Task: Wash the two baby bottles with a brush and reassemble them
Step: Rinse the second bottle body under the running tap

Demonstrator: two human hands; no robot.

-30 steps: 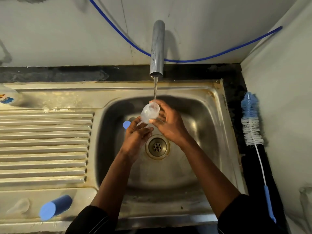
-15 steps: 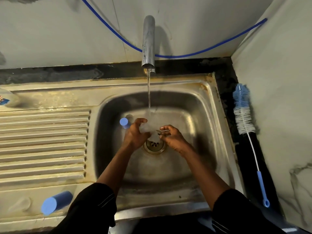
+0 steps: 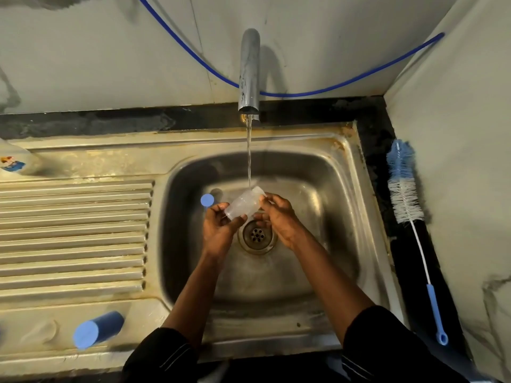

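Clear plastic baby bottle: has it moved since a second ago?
Yes. The clear plastic baby bottle has dropped away from the steel tap spout, closer to the round drain.

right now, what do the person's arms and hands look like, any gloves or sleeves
The left hand and right hand are bare: no gloves, no ring or watch showing. Forearms are uncovered. The left sleeve and right sleeve are black, ending near the elbows, each with thin pale stripes.

Steel drainboard (image 3: 74, 230) — blue cap (image 3: 98, 329) on its side at front; bottle brush (image 3: 405, 194) along dark counter strip (image 3: 403, 261)
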